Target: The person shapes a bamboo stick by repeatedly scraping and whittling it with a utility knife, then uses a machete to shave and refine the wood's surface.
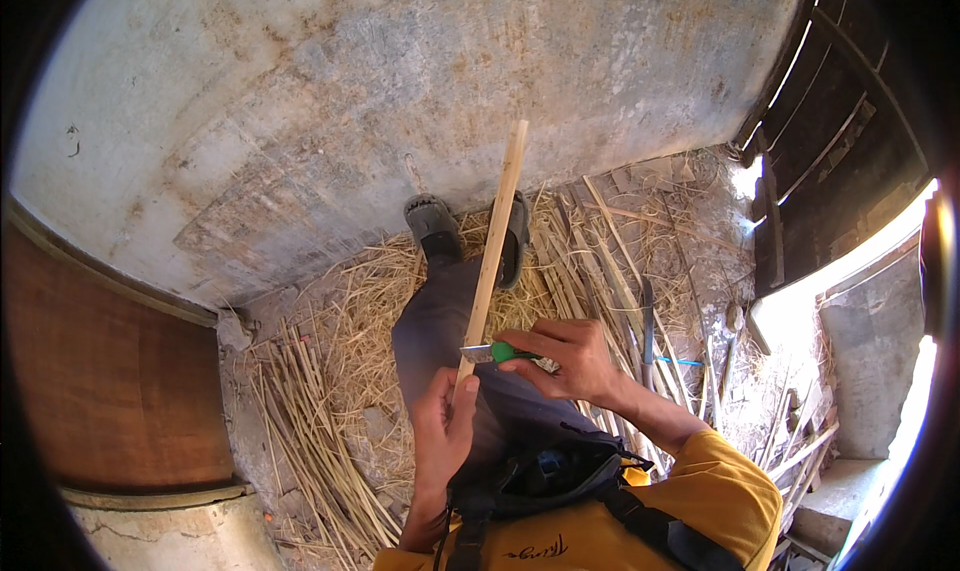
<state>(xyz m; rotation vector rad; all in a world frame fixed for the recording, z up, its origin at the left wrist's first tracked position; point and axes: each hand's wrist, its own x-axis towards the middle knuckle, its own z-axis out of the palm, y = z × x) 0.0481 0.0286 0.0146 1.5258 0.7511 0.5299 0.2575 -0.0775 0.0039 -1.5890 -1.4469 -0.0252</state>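
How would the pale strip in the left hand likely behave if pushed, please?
The pale strip looks fairly stiff, since it extends straight from the left hand. Being slender, it is probably light; gripped near one end, it might pivot.

Head view: left fisheye of the pair on my head. It faces steeply down, over my yellow shirt (600, 528) at the near lower edge. My left hand (443, 426) and right hand (575, 359) sit close, below centre; my sandals (431, 219) lie farther off; the stained wall (450, 101) spans the top.
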